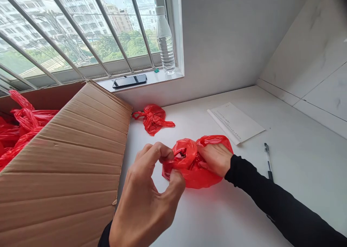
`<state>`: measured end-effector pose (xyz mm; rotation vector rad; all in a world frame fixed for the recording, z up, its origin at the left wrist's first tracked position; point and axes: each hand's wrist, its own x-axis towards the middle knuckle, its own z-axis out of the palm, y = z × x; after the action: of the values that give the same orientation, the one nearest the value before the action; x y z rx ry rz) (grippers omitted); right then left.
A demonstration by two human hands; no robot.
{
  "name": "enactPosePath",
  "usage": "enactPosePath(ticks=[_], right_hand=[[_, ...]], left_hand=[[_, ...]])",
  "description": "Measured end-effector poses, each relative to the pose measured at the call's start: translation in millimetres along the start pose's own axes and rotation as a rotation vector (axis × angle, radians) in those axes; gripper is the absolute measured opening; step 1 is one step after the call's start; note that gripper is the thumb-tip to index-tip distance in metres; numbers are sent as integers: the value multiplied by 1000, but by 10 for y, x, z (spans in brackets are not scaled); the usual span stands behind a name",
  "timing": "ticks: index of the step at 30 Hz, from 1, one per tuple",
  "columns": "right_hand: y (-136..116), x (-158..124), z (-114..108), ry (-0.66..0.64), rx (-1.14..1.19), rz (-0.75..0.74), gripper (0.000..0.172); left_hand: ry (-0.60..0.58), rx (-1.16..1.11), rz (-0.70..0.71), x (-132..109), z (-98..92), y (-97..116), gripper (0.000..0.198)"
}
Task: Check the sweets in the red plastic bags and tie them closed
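Left hand curled C-like; right hand (fingertips hidden) angled left.

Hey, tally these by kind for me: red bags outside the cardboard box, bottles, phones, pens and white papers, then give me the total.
Red bags: 2, taking the bunched nearer one as a single bag
Bottle: 1
Phone: 1
Pen: 1
White paper: 1
Total: 6
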<state>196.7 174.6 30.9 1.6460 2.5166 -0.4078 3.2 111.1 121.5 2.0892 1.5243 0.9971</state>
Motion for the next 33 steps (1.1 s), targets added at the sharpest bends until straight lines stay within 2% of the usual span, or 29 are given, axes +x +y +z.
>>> enactPosePath(ticks=[3,6,12,15,19,27,30,33], right_hand=[[9,-25,-31,44,-11,17,17],[2,-36,-58,92,-19,33,11],[-85,85,65,86,76,15,20],[-104,163,199,94,93,24,16],[-97,206,290,128,124,38,17],[-161,124,39,275,233,90,32],[-91,46,-30,315,191,114,26],[-2,-29,-51,234,90,66,13]], left_hand=[[-66,37,-18,8,-30,-21,30],[-85,-44,-74,12,-25,-44,36],[-82,-278,-158,11,-17,-23,16],[-59,-357,-162,20,-30,-10,16],[-111,-478,-224,17,-23,-5,11],[-101,-439,-207,-6,-10,-22,37],[-65,-457,-228,9,-23,-24,36],[-68,-439,-193,10,-28,-4,34]])
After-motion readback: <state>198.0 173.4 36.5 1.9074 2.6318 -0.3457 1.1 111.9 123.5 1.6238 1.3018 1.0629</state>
